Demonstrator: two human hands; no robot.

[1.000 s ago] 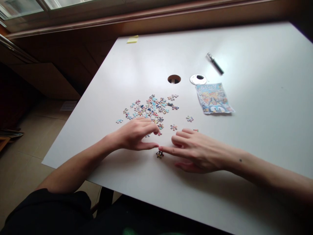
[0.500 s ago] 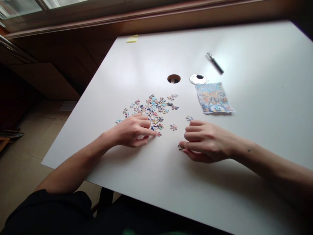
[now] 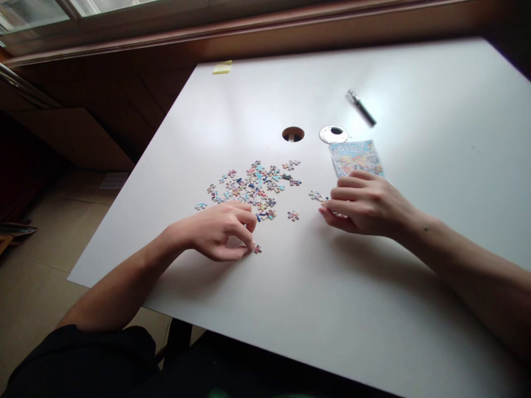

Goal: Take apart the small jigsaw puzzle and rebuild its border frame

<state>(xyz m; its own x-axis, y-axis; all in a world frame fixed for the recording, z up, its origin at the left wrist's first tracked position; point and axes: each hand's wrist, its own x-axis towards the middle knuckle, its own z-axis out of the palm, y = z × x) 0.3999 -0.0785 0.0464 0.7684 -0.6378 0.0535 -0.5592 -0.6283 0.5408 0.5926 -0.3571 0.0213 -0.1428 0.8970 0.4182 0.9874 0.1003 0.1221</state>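
Puzzle pieces [image 3: 257, 185] lie scattered mid-worktop [image 3: 435, 166]. The left hand [image 3: 219, 229], fingers curled, has dragged one piece [image 3: 258, 249] toward six o'clock; the right hand [image 3: 365, 202] has carried its pinched piece toward two o'clock, beside the picture sheet [image 3: 355, 156].

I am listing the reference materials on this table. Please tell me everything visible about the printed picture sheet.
The printed picture sheet is a thin, glossy-looking paper leaflet with a bright cartoon design, mostly blue and orange. It lies flat on the white table, just below the round metal cap. The right hand covers its near part, so only the far half shows. Its title is too small to read.
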